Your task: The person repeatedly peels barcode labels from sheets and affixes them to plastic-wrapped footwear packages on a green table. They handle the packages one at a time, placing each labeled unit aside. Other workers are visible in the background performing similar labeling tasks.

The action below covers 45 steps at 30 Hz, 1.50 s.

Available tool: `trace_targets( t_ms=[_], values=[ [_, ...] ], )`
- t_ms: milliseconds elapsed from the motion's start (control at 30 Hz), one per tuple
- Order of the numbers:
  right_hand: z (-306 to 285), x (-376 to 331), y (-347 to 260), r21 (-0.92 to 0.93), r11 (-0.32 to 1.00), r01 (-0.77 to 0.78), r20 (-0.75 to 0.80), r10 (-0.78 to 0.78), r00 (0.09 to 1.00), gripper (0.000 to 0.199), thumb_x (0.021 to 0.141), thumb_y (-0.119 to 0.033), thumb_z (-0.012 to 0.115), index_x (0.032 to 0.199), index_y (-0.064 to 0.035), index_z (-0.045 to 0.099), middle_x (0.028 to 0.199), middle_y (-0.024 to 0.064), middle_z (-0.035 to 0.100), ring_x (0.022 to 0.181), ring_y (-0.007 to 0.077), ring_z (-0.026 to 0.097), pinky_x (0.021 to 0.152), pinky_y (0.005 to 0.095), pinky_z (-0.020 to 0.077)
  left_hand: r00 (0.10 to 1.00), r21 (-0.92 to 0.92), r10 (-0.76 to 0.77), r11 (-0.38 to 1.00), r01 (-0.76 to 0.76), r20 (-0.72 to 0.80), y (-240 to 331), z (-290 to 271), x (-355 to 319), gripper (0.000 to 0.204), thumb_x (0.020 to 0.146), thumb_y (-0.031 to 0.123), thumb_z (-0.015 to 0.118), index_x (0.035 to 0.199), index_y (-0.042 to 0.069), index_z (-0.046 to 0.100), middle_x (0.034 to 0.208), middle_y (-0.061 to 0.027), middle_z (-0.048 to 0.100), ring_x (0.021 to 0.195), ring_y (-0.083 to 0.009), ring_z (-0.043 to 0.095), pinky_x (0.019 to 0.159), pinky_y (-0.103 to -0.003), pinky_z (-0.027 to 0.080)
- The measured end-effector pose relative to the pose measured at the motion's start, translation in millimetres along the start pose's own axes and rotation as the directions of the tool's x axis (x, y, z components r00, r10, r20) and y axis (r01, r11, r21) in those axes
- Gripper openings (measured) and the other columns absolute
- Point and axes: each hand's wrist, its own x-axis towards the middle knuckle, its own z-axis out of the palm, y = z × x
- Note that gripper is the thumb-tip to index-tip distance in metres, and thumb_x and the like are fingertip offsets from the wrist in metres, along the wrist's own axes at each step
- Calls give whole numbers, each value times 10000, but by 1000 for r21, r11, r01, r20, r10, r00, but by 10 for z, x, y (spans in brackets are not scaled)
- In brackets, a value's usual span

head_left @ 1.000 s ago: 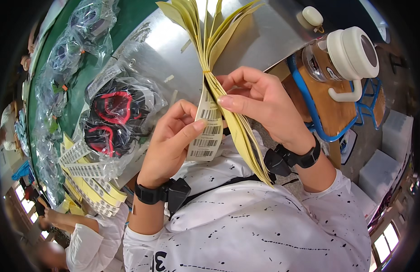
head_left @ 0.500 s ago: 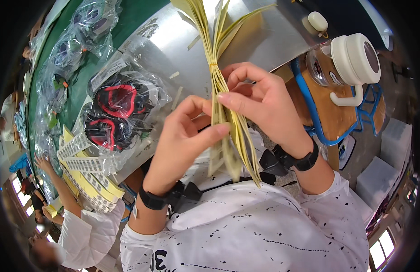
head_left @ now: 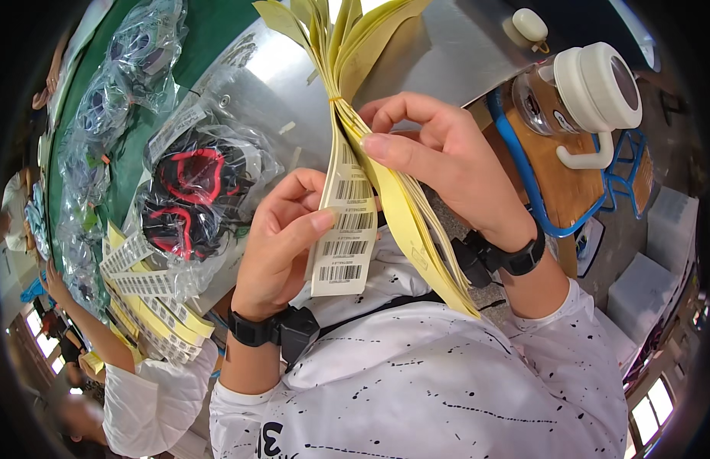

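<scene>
A bundle of yellow-backed barcode label strips [head_left: 404, 222] hangs between my hands, cinched near its upper part by a thin band. Above the band the strips fan out over the metal tabletop. My left hand [head_left: 290, 233] pinches a white barcode strip [head_left: 346, 245] by its edge, thumb on its printed face. My right hand [head_left: 439, 157] grips the rest of the bundle just below the band, thumb in front; its other fingers are partly hidden behind. The loose lower ends reach down toward my shirt.
Left on the metal table [head_left: 270, 92] lie red-and-black goggles [head_left: 190, 180] in clear plastic. More barcode strips [head_left: 152, 294] hang near a person in white [head_left: 152, 398]. Bagged items [head_left: 102, 115] line a green surface. At right, a lidded bottle [head_left: 577, 92] sits on a blue-edged wooden stool [head_left: 558, 199].
The bundle has opened, and its barcode faces now show. My left hand has moved left and slightly down with a strip, away from the part in my right hand.
</scene>
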Motion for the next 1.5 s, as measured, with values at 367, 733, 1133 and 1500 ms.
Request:
trace_targets(
  t_ms=[367,733,1133,1500],
  values=[
    [-70,23,-22,-168,981,93,-46,-102,994,235,860,-169,713,944,10,588,895,39,631,790,82,632,641,224,499,963,460,249,871,-175,-105,35,178,-13,143,953,82,590,1040,-32,590,900,-41,670,800,-47,604,709,-199,481],
    [-110,122,-323,-238,960,148,-30,-159,987,182,848,21,637,1003,-1,545,1196,98,561,880,107,558,772,235,498,685,794,700,292,-534,204,3,319,122,520,802,-78,641,1286,77,526,1045,-131,680,797,-247,689,663,-326,535],
    [-119,280,-671,-403,908,118,115,-78,990,214,849,9,637,1053,26,576,1204,120,579,910,119,586,808,243,496,892,439,451,801,-406,2,59,183,83,284,900,-43,584,1172,32,547,960,-60,660,871,-97,645,735,-226,522],
    [47,443,-537,-604,692,395,336,-228,914,402,769,-146,724,1127,-25,586,1171,97,609,933,186,587,792,319,507,892,197,446,883,-426,-75,64,237,-77,322,923,-29,550,1238,22,502,1088,-80,606,948,-81,596,774,-215,509]
  ],
)
